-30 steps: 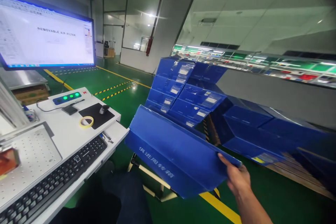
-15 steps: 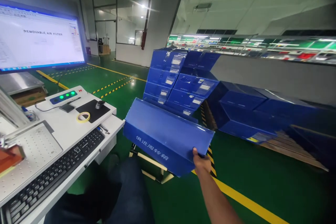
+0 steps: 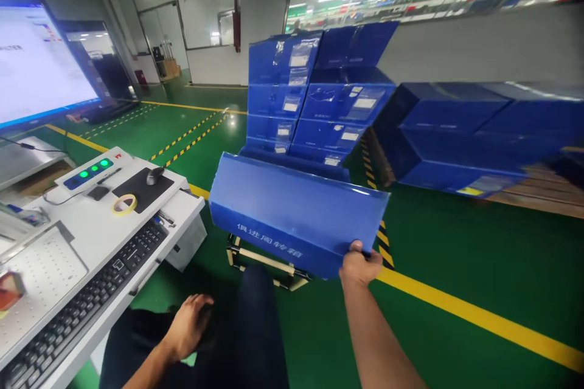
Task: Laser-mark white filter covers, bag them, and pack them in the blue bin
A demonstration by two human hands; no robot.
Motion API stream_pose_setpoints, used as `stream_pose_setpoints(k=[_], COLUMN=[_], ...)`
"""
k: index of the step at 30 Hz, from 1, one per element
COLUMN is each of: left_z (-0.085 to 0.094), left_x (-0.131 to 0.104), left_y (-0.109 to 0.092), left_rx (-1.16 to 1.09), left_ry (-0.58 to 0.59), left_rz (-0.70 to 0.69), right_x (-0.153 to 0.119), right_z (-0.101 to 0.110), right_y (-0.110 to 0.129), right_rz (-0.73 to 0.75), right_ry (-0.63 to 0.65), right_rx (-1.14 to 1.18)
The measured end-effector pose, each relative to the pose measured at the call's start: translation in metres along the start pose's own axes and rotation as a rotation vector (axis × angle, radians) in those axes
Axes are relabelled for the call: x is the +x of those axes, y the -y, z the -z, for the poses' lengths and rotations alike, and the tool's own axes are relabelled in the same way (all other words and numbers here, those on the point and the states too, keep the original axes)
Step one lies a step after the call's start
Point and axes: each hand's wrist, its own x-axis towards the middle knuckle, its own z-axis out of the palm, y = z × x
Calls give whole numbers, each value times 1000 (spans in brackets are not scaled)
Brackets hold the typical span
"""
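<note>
A blue box (image 3: 292,206) with white characters on its near side lies tilted in front of me, over a low frame (image 3: 267,261) of cream tubes with black joints. My right hand (image 3: 359,262) grips the box at its right end, thumb on top and fingers at the edge. Over my legs, between the desk and the box, my left hand (image 3: 189,323) hangs with its fingers loosely curved and apart, holding nothing.
On the left, a white desk (image 3: 98,200) bears a keyboard (image 3: 91,292), mouse (image 3: 155,176), yellow tape roll (image 3: 124,204) and monitor (image 3: 41,67). Stacked blue boxes (image 3: 337,97) stand behind the held box. More blue boxes (image 3: 460,134) sit on pallets at right.
My left hand has come into view at the bottom. The view has turned right and down; my right hand still holds the box, which looks slightly more level.
</note>
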Motion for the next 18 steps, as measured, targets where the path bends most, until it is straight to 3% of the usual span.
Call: stream_pose_setpoints(k=[3, 7, 10, 15, 18], left_z=[-17, -63, -86, -84, -84], left_x=[19, 9, 0, -1, -11], left_y=[-9, 0, -6, -40, -49], left_rx=[28, 64, 158, 208, 199], left_ry=[95, 199, 284, 319, 319], left_rz=[4, 122, 151, 25, 24], right_x=[23, 30, 24, 20, 19], right_z=[11, 19, 21, 25, 29], right_y=[-1, -2, -6, -9, -5], right_rz=[-8, 32, 85, 156, 177], right_ry=[57, 110, 115, 163, 192], right_rx=[16, -20, -50, -83, -91])
